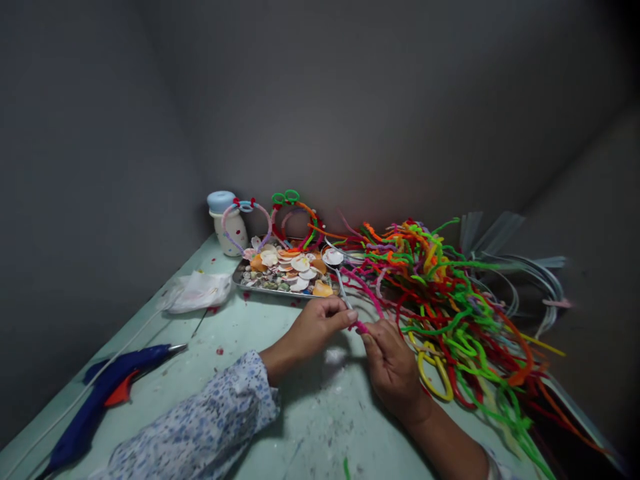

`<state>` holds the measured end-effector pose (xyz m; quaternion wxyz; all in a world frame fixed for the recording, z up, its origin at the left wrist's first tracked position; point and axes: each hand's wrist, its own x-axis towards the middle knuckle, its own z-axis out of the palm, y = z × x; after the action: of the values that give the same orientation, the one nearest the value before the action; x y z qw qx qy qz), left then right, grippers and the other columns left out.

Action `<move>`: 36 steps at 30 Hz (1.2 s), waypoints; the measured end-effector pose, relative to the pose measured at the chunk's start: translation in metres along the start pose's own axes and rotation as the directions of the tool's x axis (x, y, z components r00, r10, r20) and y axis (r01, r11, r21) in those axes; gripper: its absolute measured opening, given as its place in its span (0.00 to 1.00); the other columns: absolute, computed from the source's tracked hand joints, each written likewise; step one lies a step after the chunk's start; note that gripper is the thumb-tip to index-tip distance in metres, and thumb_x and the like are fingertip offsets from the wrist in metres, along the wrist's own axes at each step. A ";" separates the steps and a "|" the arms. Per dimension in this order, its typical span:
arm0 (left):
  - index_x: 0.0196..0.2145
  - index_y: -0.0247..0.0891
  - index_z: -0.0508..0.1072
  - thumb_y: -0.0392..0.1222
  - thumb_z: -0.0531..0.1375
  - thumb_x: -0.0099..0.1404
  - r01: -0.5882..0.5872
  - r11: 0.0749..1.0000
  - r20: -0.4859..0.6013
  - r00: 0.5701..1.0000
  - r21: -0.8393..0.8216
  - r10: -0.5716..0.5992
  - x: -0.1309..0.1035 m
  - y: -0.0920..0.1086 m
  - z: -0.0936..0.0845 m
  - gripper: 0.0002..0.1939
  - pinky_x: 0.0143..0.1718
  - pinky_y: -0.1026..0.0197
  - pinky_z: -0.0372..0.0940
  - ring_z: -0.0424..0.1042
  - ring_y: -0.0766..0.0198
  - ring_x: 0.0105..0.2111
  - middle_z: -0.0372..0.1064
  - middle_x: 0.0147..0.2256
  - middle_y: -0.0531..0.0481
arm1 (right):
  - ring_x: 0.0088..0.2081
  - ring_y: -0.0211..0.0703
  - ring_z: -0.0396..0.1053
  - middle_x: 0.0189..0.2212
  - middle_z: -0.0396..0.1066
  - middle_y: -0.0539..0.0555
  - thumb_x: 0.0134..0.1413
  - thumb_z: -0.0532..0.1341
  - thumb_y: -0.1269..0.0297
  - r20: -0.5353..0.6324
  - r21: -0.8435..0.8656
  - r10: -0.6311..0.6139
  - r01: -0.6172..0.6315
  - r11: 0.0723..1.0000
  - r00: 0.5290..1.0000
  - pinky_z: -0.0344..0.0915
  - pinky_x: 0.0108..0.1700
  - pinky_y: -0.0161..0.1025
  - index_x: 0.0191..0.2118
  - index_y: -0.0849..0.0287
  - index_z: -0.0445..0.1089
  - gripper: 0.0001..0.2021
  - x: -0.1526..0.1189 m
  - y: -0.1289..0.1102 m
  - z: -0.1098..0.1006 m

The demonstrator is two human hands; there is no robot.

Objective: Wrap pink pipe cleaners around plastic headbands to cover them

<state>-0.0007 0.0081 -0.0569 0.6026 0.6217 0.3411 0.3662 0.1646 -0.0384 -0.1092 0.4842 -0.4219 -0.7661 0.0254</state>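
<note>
My left hand (320, 328) pinches a thin pale plastic strip (344, 291) between thumb and fingers, in front of the tray of shells. Close beside it, my right hand (394, 368) is closed on a pink pipe cleaner (362, 327), which is wound around the strip's near end between both hands. A loose pink length rises behind the right hand. The strip runs up and away toward the metal tray (265, 291), which holds seashells (290, 267). Fingertips of the right hand partly hide the winding.
Finished-looking wrapped hoops (270, 230) stand on the tray. A white jar (231, 233) with a blue lid is behind. Tangled pipe cleaners (445, 280) and clear strips (543, 280) fill the right side. A blue glue gun (107, 393) and a plastic bag (200, 293) lie left.
</note>
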 end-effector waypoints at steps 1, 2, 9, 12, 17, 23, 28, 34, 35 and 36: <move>0.23 0.34 0.66 0.51 0.60 0.58 0.002 1.000 -0.002 1.000 0.001 -0.002 0.000 0.000 0.000 0.17 0.31 0.63 0.51 0.55 0.68 0.26 0.58 0.23 0.55 | 0.32 0.43 0.64 0.29 0.65 0.51 0.62 0.53 0.73 0.001 -0.003 -0.002 0.002 1.000 1.000 0.60 0.41 0.44 0.42 0.58 0.66 0.07 0.000 0.000 0.000; 0.23 0.34 0.66 0.51 0.61 0.58 0.004 1.000 -0.004 1.000 0.004 -0.004 0.000 0.001 0.000 0.17 0.30 0.63 0.51 0.55 0.68 0.26 0.59 0.23 0.55 | 0.32 0.43 0.64 0.29 0.65 0.51 0.62 0.53 0.73 0.003 -0.005 -0.003 0.003 1.000 1.000 0.60 0.41 0.43 0.41 0.58 0.66 0.07 0.000 0.000 0.000; 0.23 0.34 0.66 0.51 0.62 0.57 0.048 0.998 -0.004 0.999 -0.033 -0.048 -0.001 0.007 0.000 0.17 0.29 0.64 0.50 0.54 0.69 0.24 0.57 0.22 0.57 | 0.33 0.43 0.64 0.29 0.65 0.51 0.62 0.53 0.73 0.001 -0.001 0.000 0.000 1.000 1.000 0.59 0.40 0.43 0.42 0.57 0.66 0.07 0.001 0.001 -0.001; 0.24 0.34 0.68 0.51 0.61 0.58 0.055 0.998 0.011 0.998 -0.006 -0.055 -0.001 0.008 0.000 0.16 0.29 0.64 0.50 0.55 0.70 0.24 0.58 0.22 0.57 | 0.33 0.43 0.64 0.30 0.65 0.52 0.62 0.53 0.74 0.005 0.015 0.002 -0.002 1.000 1.000 0.59 0.40 0.43 0.42 0.57 0.66 0.08 0.001 0.001 -0.001; 0.24 0.33 0.69 0.49 0.60 0.59 0.050 0.999 0.028 0.998 0.010 -0.051 -0.001 0.008 -0.002 0.16 0.30 0.64 0.50 0.55 0.70 0.25 0.59 0.23 0.56 | 0.33 0.43 0.63 0.29 0.65 0.52 0.61 0.53 0.74 -0.006 0.023 -0.008 0.008 1.000 1.000 0.59 0.40 0.43 0.42 0.58 0.66 0.08 0.001 0.000 -0.001; 0.22 0.34 0.68 0.49 0.61 0.57 0.071 0.996 -0.004 0.997 0.055 -0.071 -0.002 0.011 -0.002 0.16 0.29 0.64 0.49 0.54 0.69 0.24 0.57 0.21 0.57 | 0.33 0.44 0.64 0.29 0.65 0.52 0.61 0.53 0.74 -0.001 0.010 -0.016 0.016 1.000 1.000 0.59 0.39 0.43 0.41 0.58 0.67 0.08 0.002 0.000 -0.002; 0.22 0.34 0.68 0.49 0.60 0.57 0.088 0.995 -0.009 0.996 0.052 -0.087 -0.002 0.010 -0.003 0.15 0.29 0.63 0.50 0.54 0.69 0.23 0.57 0.21 0.57 | 0.32 0.44 0.64 0.28 0.65 0.52 0.61 0.53 0.74 0.002 -0.010 -0.026 0.026 1.000 1.000 0.59 0.39 0.44 0.41 0.57 0.67 0.08 0.001 -0.001 -0.001; 0.22 0.34 0.69 0.47 0.61 0.57 0.116 0.991 -0.031 0.993 0.060 -0.115 -0.003 0.012 -0.003 0.14 0.30 0.64 0.51 0.56 0.69 0.24 0.59 0.20 0.57 | 0.33 0.44 0.64 0.29 0.66 0.52 0.61 0.53 0.74 -0.001 0.009 -0.019 0.019 1.000 1.000 0.60 0.40 0.44 0.42 0.57 0.66 0.08 0.001 -0.001 -0.001; 0.23 0.34 0.70 0.46 0.61 0.57 0.114 0.992 -0.022 0.993 0.044 -0.114 -0.003 0.014 -0.003 0.13 0.30 0.64 0.51 0.57 0.69 0.24 0.60 0.20 0.57 | 0.34 0.44 0.64 0.30 0.66 0.52 0.61 0.53 0.73 0.001 0.024 -0.006 0.006 1.000 1.000 0.60 0.40 0.44 0.42 0.57 0.66 0.08 0.001 -0.001 -0.002; 0.23 0.34 0.71 0.46 0.61 0.57 0.109 0.994 -0.006 0.994 0.021 -0.109 -0.003 0.015 -0.003 0.12 0.31 0.64 0.53 0.58 0.69 0.25 0.62 0.21 0.56 | 0.34 0.44 0.65 0.30 0.67 0.52 0.62 0.52 0.73 -0.002 0.041 0.008 -0.007 0.999 1.000 0.60 0.40 0.43 0.42 0.56 0.66 0.08 0.001 -0.001 -0.002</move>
<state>-0.0050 0.0059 -0.0419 0.6142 0.6077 0.3796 0.3306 0.1654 -0.0393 -0.1071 0.4935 -0.4149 -0.7632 0.0422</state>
